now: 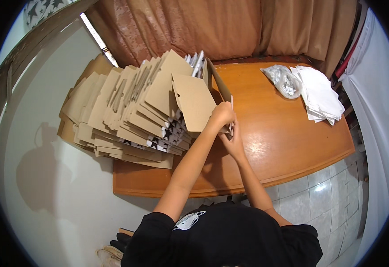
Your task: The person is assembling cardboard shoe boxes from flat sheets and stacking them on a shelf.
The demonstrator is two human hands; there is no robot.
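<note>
A brown cardboard box (194, 101) stands partly unfolded in front of me, with one broad flap to the left and a tall panel at the back. At its near right corner, my left hand (222, 114) is closed on the box's edge. Just below it, my right hand (233, 141) pinches the same corner, its fingers partly hidden behind the cardboard. A thin pale edge sticks up beside the left hand; what it belongs to I cannot make out. Left of the box lies a large leaning stack of flat cardboard boxes (159, 89), some showing white sides with black stars.
The wooden table (283, 147) has a curved near edge. At its far right lie a clear plastic bag (283, 81) of small items and a pile of white paper sheets (321, 94). A brown curtain (212, 29) hangs behind; a pale wall (38, 147) is at left.
</note>
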